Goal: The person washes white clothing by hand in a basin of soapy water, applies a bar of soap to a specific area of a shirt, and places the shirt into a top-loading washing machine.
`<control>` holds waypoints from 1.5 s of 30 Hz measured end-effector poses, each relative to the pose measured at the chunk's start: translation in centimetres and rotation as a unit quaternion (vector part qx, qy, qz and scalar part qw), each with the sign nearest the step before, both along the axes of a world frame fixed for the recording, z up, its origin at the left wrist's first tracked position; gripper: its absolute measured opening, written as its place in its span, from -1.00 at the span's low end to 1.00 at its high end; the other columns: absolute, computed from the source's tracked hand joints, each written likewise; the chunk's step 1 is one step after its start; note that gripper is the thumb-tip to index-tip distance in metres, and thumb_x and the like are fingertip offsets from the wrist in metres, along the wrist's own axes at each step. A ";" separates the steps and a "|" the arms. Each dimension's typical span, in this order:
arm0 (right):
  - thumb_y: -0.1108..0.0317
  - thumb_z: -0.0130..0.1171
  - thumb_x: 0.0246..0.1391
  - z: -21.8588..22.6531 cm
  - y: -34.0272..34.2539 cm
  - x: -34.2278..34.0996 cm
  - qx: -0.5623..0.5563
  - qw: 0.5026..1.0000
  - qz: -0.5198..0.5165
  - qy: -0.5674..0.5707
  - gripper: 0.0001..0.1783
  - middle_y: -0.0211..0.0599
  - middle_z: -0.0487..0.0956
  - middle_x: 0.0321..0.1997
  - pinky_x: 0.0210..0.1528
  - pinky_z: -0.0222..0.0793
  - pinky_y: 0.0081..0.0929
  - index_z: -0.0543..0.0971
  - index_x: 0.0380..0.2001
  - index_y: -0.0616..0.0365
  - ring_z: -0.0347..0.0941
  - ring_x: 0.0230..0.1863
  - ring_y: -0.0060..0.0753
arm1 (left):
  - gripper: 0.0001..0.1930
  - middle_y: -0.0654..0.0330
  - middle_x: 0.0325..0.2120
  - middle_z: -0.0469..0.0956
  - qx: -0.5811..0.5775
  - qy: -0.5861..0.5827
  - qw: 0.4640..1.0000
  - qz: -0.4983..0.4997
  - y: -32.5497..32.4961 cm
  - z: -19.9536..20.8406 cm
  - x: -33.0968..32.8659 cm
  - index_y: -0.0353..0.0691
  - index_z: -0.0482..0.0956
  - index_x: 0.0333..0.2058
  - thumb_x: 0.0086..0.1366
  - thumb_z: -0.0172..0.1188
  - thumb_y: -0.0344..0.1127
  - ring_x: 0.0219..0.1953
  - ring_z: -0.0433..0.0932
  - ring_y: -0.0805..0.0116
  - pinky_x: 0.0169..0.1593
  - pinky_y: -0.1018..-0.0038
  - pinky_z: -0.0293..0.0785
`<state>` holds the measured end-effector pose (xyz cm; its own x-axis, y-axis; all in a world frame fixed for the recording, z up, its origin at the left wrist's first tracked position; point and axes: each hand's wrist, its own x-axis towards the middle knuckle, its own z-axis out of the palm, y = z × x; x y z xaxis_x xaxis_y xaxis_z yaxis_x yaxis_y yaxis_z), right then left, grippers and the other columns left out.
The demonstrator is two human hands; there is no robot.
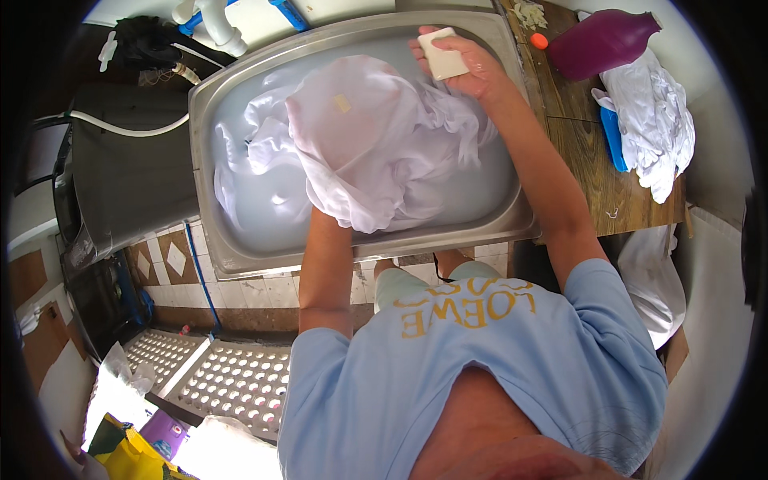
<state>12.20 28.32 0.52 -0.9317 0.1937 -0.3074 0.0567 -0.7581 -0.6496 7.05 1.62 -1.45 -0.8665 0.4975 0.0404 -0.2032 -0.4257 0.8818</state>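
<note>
My right hand [478, 70] grips a cream-coloured bar of soap [445, 54] over the far right part of a steel sink [522, 210]. The thumb lies across the bar and the fingers pass behind it. A wet white garment [356, 152] bunches up in the middle of the sink, with a small yellowish patch on its top. My left forearm [326, 256] runs in under this cloth from the near side. Pinkish skin shows faintly through the stretched fabric, but the left fingers are hidden. Cloudy water [272, 204] surrounds the garment, and some folds float in it.
On the wooden counter [572, 152] at the right lie a purple bottle [604, 44], an orange cap [538, 41] and a heap of white cloth [652, 120] over a blue item. White pipes [216, 24] stand behind the sink. A black appliance [132, 152] is at the left.
</note>
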 end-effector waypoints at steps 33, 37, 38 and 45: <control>0.23 0.20 0.05 -0.4 -13.9 -0.8 0.703 0.655 -0.082 0.265 -0.69 -0.19 0.50 -0.09 0.01 0.33 -0.28 0.53 -0.16 0.11 0.43 -0.08 -0.10 | -0.52 0.12 0.06 0.28 0.108 -0.089 0.988 -0.067 0.6 -2.7 0.9 -0.14 0.14 0.17 0.40 -0.12 -0.02 0.13 0.33 0.24 0.24 0.36 0.21; 0.22 0.12 0.12 -1.8 -9.1 -2.3 0.593 0.787 -0.156 0.063 -0.70 -0.25 0.50 -0.15 -0.13 0.36 -0.41 0.45 -0.10 0.08 0.44 -0.18 -0.35 | -0.52 0.12 0.06 0.28 0.074 -0.062 0.994 -0.042 1.1 -2.0 1.3 -0.14 0.14 0.17 0.40 -0.11 -0.04 0.13 0.33 0.24 0.24 0.36 0.21; 0.21 0.11 0.13 -1.5 -7.2 -2.0 0.455 0.883 -0.118 -0.008 -0.70 -0.28 0.50 -0.15 -0.18 0.36 -0.46 0.44 -0.11 0.09 0.43 -0.23 -0.44 | -0.52 0.12 0.06 0.28 0.073 -0.060 0.995 -0.038 1.0 -1.8 1.5 -0.14 0.14 0.17 0.40 -0.11 -0.04 0.13 0.33 0.24 0.24 0.36 0.21; 0.34 0.00 0.21 2.7 5.1 5.6 -0.022 0.994 0.018 0.107 -0.64 -0.29 0.50 -0.21 -0.35 0.37 -0.69 0.40 0.06 0.19 0.38 -0.33 -0.58 | -0.53 0.12 0.06 0.29 0.047 -0.039 0.998 0.000 -0.9 -1.0 2.5 -0.14 0.15 0.17 0.39 -0.10 -0.06 0.13 0.33 0.24 0.24 0.36 0.22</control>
<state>17.85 33.40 3.24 -0.9827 0.1506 -0.1081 -0.0529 -0.7866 -0.6152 9.52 0.76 -2.49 -0.8688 0.4948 0.0193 -0.2694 -0.5050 0.8200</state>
